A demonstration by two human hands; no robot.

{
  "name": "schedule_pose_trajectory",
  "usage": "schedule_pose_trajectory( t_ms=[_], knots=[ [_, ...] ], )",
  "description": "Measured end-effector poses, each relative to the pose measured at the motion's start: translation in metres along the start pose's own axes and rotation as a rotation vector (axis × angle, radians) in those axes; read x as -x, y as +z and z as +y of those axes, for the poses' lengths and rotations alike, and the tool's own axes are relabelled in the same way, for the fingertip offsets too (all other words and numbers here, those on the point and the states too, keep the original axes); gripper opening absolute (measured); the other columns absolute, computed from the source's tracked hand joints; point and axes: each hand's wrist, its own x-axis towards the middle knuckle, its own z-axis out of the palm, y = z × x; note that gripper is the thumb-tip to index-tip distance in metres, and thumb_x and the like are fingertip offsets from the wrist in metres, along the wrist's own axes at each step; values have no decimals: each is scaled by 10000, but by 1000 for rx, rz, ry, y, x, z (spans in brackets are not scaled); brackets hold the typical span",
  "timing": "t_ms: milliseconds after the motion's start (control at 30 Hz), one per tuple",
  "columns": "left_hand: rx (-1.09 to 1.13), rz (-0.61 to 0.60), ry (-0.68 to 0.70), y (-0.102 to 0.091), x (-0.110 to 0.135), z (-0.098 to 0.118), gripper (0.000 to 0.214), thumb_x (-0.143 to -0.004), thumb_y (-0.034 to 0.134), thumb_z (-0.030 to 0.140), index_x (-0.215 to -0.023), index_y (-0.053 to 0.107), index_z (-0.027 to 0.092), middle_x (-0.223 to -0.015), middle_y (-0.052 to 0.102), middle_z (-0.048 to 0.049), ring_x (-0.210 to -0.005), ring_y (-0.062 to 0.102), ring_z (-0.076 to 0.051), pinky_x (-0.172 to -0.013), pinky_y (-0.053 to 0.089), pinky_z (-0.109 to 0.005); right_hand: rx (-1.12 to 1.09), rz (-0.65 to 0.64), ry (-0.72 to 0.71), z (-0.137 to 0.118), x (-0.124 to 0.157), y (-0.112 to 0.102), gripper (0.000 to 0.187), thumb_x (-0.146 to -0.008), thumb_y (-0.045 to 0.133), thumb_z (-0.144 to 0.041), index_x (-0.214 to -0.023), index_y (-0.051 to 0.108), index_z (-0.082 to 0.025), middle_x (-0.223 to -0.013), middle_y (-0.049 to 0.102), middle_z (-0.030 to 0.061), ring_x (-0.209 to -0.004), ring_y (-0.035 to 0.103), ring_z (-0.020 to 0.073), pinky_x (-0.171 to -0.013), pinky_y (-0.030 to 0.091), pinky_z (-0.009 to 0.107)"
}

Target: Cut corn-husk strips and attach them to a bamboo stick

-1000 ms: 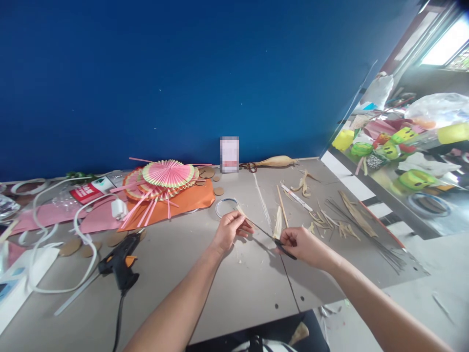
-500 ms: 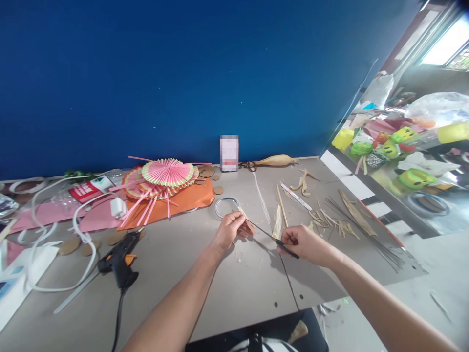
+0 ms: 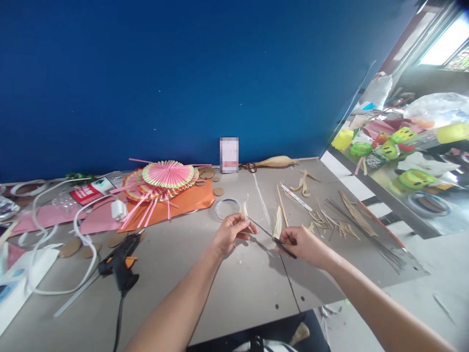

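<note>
My left hand (image 3: 232, 232) pinches a narrow strip of pale dried husk (image 3: 245, 208) between thumb and fingertips. The strip's end sticks up above the fingers. My right hand (image 3: 298, 242) is closed around the black handle of what look like scissors (image 3: 286, 248), seen edge-on. Their thin dark blades point up and left, with the tip beside my left fingers; whether it touches the strip I cannot tell. A pale piece of husk (image 3: 278, 222) lies just beyond my right hand, beside a thin wooden stick (image 3: 281, 205).
A roll of clear tape (image 3: 227, 209) lies beyond my left hand. Husk scraps (image 3: 330, 220), a white pen-like tool (image 3: 298, 198) and dark wires (image 3: 381, 249) are at right. Left are a black glue gun (image 3: 120, 261), paper fans (image 3: 168, 174) and a white power strip (image 3: 25, 281).
My left hand has shifted slightly, and the husk strip now stands more upright and shows more above the fingers. My right hand and the scissors have hardly moved.
</note>
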Motion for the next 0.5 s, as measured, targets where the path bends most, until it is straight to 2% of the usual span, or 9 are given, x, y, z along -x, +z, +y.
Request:
schedule_pose_trajectory(
  t_ms=[233,500],
  knots=[
    [30,-21,-3,-2,-1,-3,172,-683,536,269,-620,420,159,-614,636,-50,-607,621,-162,-453,420,-192,-32,-104,13,-2,0,-5,281,-647,567,-430,-611,533,-154,-488,545,-13,-448,470,94,-410,313,192],
    [47,-50,-43,-3,-1,-2,124,-669,498,194,-583,419,152,-491,596,-12,-467,594,-144,-429,394,-196,-112,-236,43,-11,0,-17,194,-651,552,-345,-616,566,-155,-538,604,4,-520,546,123,-474,371,206]
  ],
)
